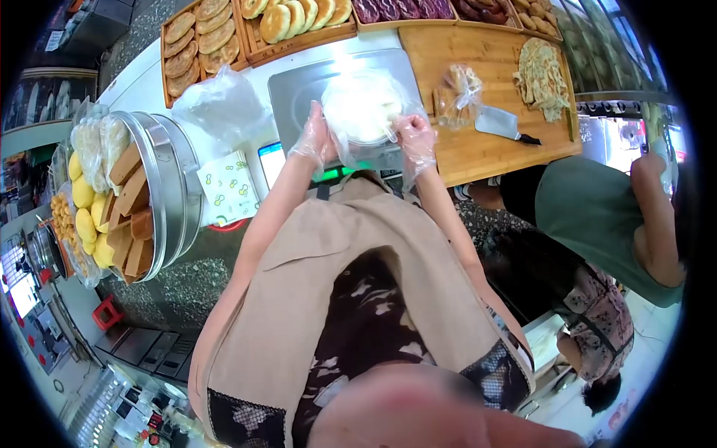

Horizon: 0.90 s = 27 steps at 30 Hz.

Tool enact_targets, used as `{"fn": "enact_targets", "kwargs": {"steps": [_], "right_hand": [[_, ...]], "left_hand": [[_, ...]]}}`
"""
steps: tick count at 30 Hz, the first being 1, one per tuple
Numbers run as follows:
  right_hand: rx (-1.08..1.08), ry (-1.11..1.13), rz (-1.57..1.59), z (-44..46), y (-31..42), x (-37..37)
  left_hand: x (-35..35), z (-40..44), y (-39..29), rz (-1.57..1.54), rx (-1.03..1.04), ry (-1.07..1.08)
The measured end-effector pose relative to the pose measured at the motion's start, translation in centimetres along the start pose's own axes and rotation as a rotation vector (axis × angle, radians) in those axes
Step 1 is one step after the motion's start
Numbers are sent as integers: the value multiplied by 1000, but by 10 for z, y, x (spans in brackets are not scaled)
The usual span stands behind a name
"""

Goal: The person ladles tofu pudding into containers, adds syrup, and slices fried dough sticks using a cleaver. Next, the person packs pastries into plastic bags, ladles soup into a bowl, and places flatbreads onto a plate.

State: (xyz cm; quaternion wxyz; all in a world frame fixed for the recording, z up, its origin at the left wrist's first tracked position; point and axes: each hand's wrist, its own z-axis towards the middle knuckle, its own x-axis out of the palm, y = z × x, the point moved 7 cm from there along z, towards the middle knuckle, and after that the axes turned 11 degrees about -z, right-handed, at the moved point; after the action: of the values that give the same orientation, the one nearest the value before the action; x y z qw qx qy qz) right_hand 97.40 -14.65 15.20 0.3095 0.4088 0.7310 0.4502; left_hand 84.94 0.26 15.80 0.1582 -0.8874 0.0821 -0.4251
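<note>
Head view: the right hand pinches a thin, glossy plastic bag between its fingers; the left hand extends straight fingers beside it, grip unclear. Beyond these, a wooden tray bears illegible marks.

Both arms reach up from the lower middle of the frame, the left arm slanting up and rightward and the right arm up and leftward, so that the forearms draw nearer each other toward the upper centre. The left hand, in a loose clear glove, stands with its fingers extended toward the top of the frame and its palm turned inward. Opposite it, just right of the upper centre, the right hand, gloved likewise, has its fingers bent and their tips drawn together, pointing leftward.
</note>
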Motion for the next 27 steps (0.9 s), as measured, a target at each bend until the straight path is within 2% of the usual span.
{"fn": "enact_targets", "kwargs": {"steps": [1,2,4,5,6,7,8,11,12,13,16,18,19,20,21,23,25,26,27], "right_hand": [[-11,1,-79,8,-6,2],[-47,-17,-163,13,-11,2],[-53,-31,-216,17,-8,3],[-58,-50,-265,16,-7,2],[-53,-48,-269,18,-10,2],[-140,-67,-404,22,-5,1],[-227,-86,-541,23,-1,0],[-259,-70,-678,19,21,-3],[-249,-79,-878,12,42,-4],[-244,-86,-878,15,42,-6],[-177,-34,-1025,32,39,-9],[-306,-8,-1148,36,46,-6],[-364,4,-1209,37,47,-5],[-448,-61,-1178,39,43,-5],[-436,-79,-1181,38,44,-7],[-570,-62,-1109,27,60,-2],[-496,-11,-1179,14,81,-8],[-581,-43,-1157,7,97,-16],[-667,-71,-1133,3,114,-25]], "left_hand": [[-13,-8,-2,187,-44,-129],[-14,-17,6,185,-45,-131],[-9,-46,-11,609,509,-301],[-5,-51,-1,607,504,-306],[18,-65,-6,913,736,-354],[39,-76,-9,1221,971,-392],[39,-71,-13,1406,1058,-369],[35,-68,-33,1378,993,-294],[37,-72,-45,1178,897,-370],[56,-82,-55,1202,981,-307],[92,-91,-64,1234,1043,-311],[104,-85,-64,1017,1062,-120],[111,-84,-62,1019,1056,-104],[116,-78,-55,958,949,-59],[120,-71,-46,896,841,-15],[127,-63,-40,969,830,-17],[131,-58,-35,743,743,51],[132,-56,-36,595,675,47],[132,-57,-40,594,678,45]]}}
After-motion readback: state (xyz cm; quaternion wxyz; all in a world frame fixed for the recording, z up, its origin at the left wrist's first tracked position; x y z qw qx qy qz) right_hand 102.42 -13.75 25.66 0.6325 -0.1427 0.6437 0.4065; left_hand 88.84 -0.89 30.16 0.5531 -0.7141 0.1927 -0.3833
